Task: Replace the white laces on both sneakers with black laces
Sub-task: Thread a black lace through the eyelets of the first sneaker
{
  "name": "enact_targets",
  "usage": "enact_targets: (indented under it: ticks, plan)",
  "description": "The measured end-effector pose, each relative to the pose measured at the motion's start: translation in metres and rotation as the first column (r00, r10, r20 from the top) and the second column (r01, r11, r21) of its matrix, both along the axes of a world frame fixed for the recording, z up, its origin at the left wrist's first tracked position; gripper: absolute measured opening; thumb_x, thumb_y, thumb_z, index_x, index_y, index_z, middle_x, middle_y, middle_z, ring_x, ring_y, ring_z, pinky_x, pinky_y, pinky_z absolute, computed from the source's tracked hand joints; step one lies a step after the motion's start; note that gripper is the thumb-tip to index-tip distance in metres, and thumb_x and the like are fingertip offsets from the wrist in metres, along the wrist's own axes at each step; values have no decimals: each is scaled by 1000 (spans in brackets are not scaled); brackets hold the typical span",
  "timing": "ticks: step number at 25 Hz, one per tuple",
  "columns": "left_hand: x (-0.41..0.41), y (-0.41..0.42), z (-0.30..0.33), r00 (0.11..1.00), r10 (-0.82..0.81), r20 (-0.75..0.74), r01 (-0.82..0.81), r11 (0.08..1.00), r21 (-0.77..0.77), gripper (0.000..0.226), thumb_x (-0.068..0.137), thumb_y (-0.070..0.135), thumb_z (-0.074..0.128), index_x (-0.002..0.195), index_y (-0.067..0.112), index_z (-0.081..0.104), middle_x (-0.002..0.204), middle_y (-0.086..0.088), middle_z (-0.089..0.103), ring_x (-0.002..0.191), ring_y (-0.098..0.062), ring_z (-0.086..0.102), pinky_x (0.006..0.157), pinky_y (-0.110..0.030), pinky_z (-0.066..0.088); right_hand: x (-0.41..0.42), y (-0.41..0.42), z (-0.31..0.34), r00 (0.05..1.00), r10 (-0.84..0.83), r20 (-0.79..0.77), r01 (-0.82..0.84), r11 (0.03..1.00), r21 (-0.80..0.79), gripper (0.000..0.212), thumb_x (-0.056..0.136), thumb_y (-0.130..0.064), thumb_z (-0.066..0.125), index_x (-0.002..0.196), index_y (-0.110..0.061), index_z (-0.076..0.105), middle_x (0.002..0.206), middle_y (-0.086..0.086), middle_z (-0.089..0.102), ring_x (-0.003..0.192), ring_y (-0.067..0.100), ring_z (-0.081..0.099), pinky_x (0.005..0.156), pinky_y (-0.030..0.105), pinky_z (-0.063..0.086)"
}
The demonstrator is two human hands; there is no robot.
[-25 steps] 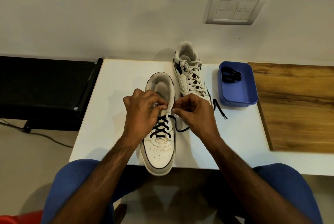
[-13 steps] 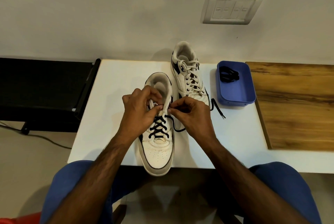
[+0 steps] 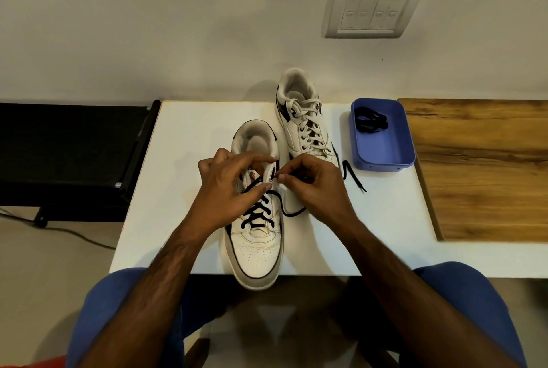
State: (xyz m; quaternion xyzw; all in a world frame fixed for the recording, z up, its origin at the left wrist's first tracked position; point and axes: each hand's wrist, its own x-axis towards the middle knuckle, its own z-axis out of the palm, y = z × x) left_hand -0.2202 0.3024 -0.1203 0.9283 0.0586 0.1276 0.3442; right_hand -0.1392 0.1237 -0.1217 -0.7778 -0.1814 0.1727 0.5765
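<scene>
Black bench [image 3: 68,154] stands at far left, beside the white worktop [image 3: 189,136]. Next comes the left hand [image 3: 228,192], fingers curled over the tongue and upper eyelets of the near sneaker [image 3: 258,237], which lies toe toward the person and overhangs the worktop's near edge. Its black lace [image 3: 289,212] crosses the lower eyelets, loops out to the right, and is pinched near the top eyelet by the right hand [image 3: 314,189]; the free end lies on the worktop. Behind stands the second sneaker [image 3: 302,118], still white-laced. A blue tray [image 3: 382,151] holding a spare black lace [image 3: 370,121] sits right of it, then a wooden board [image 3: 486,166].
</scene>
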Motion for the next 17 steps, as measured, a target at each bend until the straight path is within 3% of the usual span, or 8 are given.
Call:
enact_targets:
  ticks: [3, 6, 8, 10, 12, 15, 17]
  plan:
    - [0, 0, 1, 1000, 1, -13, -1, 999, -40, 43, 81, 43, 73, 121, 51, 60, 112, 36, 57, 104, 7, 41, 97, -28, 22, 10, -9, 9, 985, 19, -173, 35, 953, 302, 3, 97, 1, 58, 96, -1, 60, 100, 13, 75, 87, 22, 71, 78, 31, 56]
    - [-1, 1, 3, 1000, -7, -16, 6, 996, -94, 31, 92, 39, 60, 120, 54, 60, 108, 35, 58, 104, 6, 42, 98, -29, 21, 8, -9, 16, 921, 43, -387, 166, 856, 490, 6, 104, -5, 47, 99, -7, 50, 90, 13, 73, 69, 19, 61, 63, 27, 49]
    - [-1, 2, 4, 1000, 3, -26, -6, 990, -143, 32, 99, 32, 50, 118, 54, 62, 105, 37, 58, 105, 2, 44, 99, -29, 21, 6, -4, 13, 945, -4, -326, 124, 929, 348, 5, 103, -13, 54, 101, -9, 53, 79, 6, 67, 64, 15, 58, 61, 28, 47]
    - [-1, 3, 4, 999, 2, -32, -8, 987, -162, 39, 102, 26, 44, 119, 56, 63, 105, 32, 62, 107, -3, 46, 99, -32, 22, 2, -1, 8, 997, 35, -74, -31, 998, 49, 13, 94, -23, 70, 100, -15, 62, 75, 0, 63, 63, 8, 55, 61, 23, 45]
    - [0, 4, 1, 999, -7, -34, 1, 987, -164, 42, 103, 21, 42, 121, 54, 62, 105, 25, 65, 107, -7, 48, 99, -33, 22, 0, 1, 2, 987, 104, 121, -85, 985, -149, 13, 88, -26, 77, 94, -18, 69, 77, -5, 61, 65, 5, 53, 62, 16, 41]
    - [1, 5, -3, 1000, -1, -26, -3, 989, -150, 45, 104, 15, 42, 123, 50, 64, 101, 20, 66, 104, -7, 48, 98, -35, 22, 3, 1, 2, 968, 144, 206, -98, 971, -218, 7, 87, -20, 78, 89, -18, 71, 88, -4, 56, 78, 3, 53, 69, 11, 40]
    - [1, 5, -5, 1000, 5, -14, -7, 990, -140, 49, 103, 12, 43, 122, 52, 64, 101, 20, 66, 102, -5, 47, 97, -35, 22, 9, -4, 5, 978, 165, 128, -158, 986, -59, 7, 89, -14, 73, 88, -17, 67, 97, -1, 56, 87, 3, 55, 77, 13, 43]
